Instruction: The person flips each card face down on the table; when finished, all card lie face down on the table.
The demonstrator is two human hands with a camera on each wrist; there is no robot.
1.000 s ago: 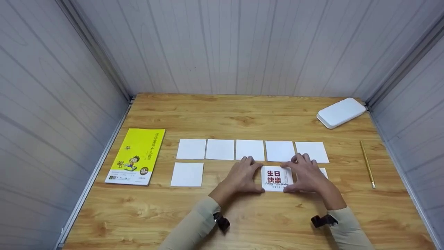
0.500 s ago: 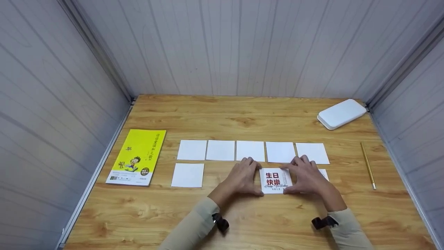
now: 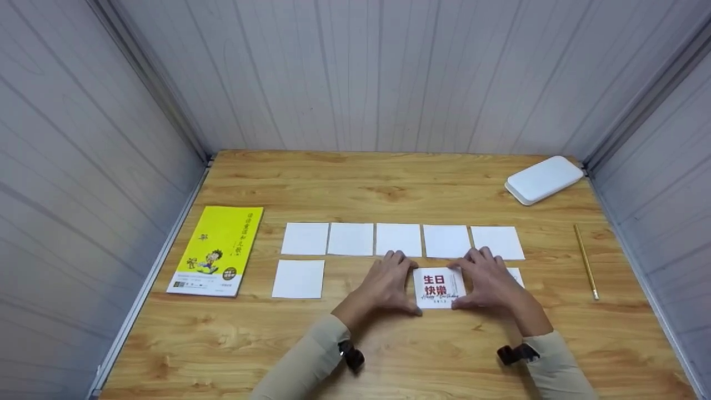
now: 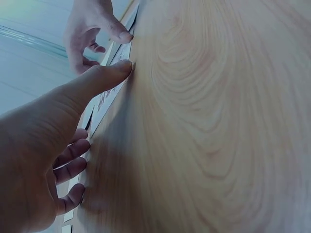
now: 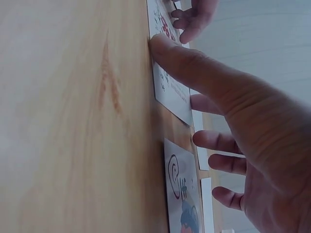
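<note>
A square white card [image 3: 436, 286] with red Chinese characters and "Happy Birthday" lettering lies face up in the near row. My left hand [image 3: 389, 282] holds it along its left edge, thumb at the near corner and index finger at the far one. Opposite, my right hand [image 3: 489, 282] spans the right edge in the same way, its thumb overlapping the near corner. The other fingers of both hands are spread. Under the right palm, partly hidden, is another printed card [image 5: 182, 189], showing a curl, letters and a blue-and-pink picture; a gap separates it from the birthday card.
Several blank white cards [image 3: 398, 240] form a row behind the hands, with one blank card [image 3: 298, 279] nearer at the left. A yellow book [image 3: 216, 250] lies far left. At the right are a white case [image 3: 544, 179] and a pencil [image 3: 586, 261]. Panel walls enclose the table.
The birthday card has shifted slightly left and toward me, away from the printed card under my right palm. Both hands keep their places at its edges.
</note>
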